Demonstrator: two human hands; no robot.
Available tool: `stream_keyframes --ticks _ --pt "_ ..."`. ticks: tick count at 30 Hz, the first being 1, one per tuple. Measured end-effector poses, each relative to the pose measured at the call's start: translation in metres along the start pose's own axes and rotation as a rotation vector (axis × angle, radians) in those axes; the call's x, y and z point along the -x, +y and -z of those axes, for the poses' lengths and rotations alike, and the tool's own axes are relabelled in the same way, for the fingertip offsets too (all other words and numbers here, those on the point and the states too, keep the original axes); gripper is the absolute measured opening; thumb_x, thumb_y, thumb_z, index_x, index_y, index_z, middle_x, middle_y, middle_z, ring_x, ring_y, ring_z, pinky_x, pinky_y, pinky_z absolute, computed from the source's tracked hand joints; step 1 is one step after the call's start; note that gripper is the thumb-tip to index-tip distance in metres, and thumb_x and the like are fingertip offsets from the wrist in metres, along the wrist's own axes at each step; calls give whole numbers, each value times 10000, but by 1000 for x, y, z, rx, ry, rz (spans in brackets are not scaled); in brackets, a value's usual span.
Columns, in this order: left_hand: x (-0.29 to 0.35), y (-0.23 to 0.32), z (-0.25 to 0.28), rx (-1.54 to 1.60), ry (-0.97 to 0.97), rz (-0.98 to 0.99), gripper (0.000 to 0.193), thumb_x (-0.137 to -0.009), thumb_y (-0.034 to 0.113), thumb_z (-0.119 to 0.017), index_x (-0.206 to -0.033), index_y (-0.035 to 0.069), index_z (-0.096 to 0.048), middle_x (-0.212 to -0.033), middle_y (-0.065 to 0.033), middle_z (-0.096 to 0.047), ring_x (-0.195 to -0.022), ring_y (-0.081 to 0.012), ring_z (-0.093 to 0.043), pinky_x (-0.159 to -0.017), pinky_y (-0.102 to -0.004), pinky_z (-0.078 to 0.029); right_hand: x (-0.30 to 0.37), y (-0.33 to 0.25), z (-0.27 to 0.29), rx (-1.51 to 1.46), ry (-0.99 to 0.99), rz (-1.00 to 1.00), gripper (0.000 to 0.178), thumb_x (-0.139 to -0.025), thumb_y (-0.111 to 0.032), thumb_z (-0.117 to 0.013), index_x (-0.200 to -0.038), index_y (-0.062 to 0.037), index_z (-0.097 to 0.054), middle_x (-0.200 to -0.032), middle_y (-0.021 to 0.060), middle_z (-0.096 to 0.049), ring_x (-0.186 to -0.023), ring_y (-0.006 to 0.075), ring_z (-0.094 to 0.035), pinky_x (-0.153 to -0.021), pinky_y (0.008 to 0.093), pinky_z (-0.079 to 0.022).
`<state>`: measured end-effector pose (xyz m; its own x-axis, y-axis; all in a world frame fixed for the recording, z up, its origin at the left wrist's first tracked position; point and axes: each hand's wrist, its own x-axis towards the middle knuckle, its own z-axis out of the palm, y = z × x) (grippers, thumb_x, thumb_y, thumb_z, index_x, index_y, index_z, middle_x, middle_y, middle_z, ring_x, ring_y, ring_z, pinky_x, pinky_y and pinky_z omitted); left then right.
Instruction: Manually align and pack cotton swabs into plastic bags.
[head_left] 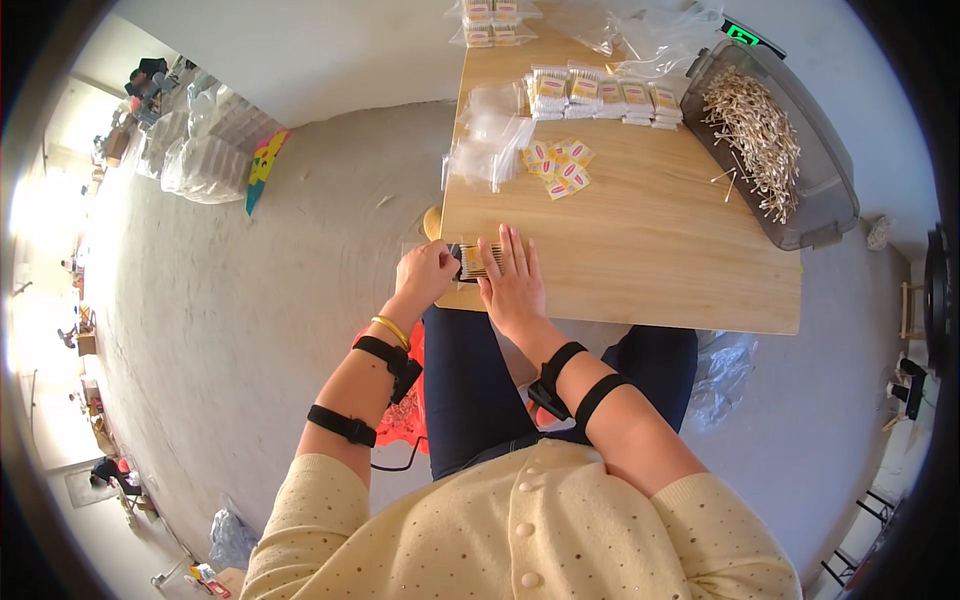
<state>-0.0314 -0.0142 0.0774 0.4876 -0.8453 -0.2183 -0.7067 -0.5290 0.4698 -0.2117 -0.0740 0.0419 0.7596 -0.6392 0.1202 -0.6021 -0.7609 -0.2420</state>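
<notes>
A small packet of cotton swabs point(480, 261) with a yellow card lies at the table's near left corner. My right hand point(515, 290) rests flat across its right part, fingers stretched out and slightly apart. At the packet's left end my left hand point(424, 273) is closed, thumb and fingers pressed together. A dark piece point(458, 264) shows between those fingers and the swabs, and some clear film sticks out around them. Exactly what the left fingers pinch is hidden. Beyond the hands lie loose yellow and white cards point(560, 166) and a pile of clear bags point(490, 140).
Filled swab packets point(603, 95) stand in a row toward the back of the wooden table point(640, 250), with more packets point(495, 22) at the far left. A grey bin point(830, 190) of loose swabs sits at the right edge. Clear plastic point(650, 35) lies behind.
</notes>
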Motion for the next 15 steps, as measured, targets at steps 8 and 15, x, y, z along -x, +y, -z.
stream_keyframes --ticks 8,15 --pt "4 -4 -5 48 88 -62 179 -846 235 -666 -840 57 -667 -764 -127 -691 -734 -337 -675 -672 -443 -520 0 -4 2 -20 -1 2 644 -1030 -365 -500 -1606 -138 -326 -1684 219 -205 -1574 346 -185 -1275 543 -138" --pt "8 1 2 40 98 -104 193 -857 252 -715 -882 66 -670 -838 -99 -687 -801 -307 -665 -748 -430 -512 -10 -24 -9 -51 -32 -28 738 -1019 -489 -510 -1624 -129 -288 -1688 222 -195 -1578 353 -165 -1271 560 -125"
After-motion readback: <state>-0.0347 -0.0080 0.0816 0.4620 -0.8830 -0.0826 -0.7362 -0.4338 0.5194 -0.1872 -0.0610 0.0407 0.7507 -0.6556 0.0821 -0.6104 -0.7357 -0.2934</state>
